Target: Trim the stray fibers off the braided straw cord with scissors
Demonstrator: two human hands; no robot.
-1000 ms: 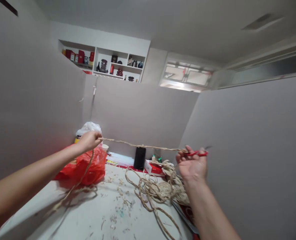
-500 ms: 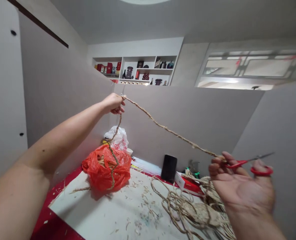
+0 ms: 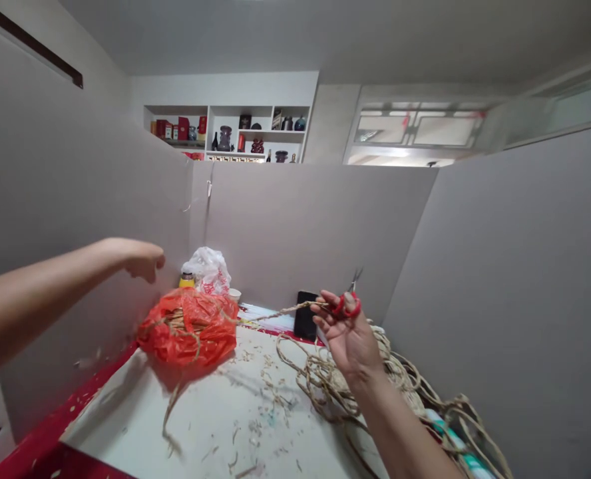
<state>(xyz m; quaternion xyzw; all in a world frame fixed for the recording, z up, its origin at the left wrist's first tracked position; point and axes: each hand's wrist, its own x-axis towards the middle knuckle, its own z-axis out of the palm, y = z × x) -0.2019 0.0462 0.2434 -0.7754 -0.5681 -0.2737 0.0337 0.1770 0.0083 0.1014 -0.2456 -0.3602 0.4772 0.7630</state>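
Observation:
My left hand (image 3: 146, 259) hovers above and left of the red plastic bag (image 3: 210, 336), fingers curled downward and together, with nothing seen in them. A pair of scissors (image 3: 345, 305) with red handles sits on the fingers of my right hand (image 3: 348, 339), its slightly parted blades pointing up. Those same fingers pinch the end of a twisted straw rope (image 3: 283, 311). From there the rope sags left to the bag, which holds tan straw strands (image 3: 183, 320). A rope tail (image 3: 170, 409) hangs over the bag's front onto the white board (image 3: 210, 436).
Coiled straw rope (image 3: 320, 392) heaps at the right, near a green-and-white roll (image 3: 448, 429). A black phone (image 3: 305, 316) leans at the back. Behind the bag stand a white plastic bag (image 3: 206, 269), a yellow jar (image 3: 186, 280) and a white cup (image 3: 234, 295). Grey partitions (image 3: 300, 226) enclose the table.
My left hand has let go of the rope and moved down and left. The rope has dropped from its raised line onto the bag. My right hand has shifted left with scissors and rope end.

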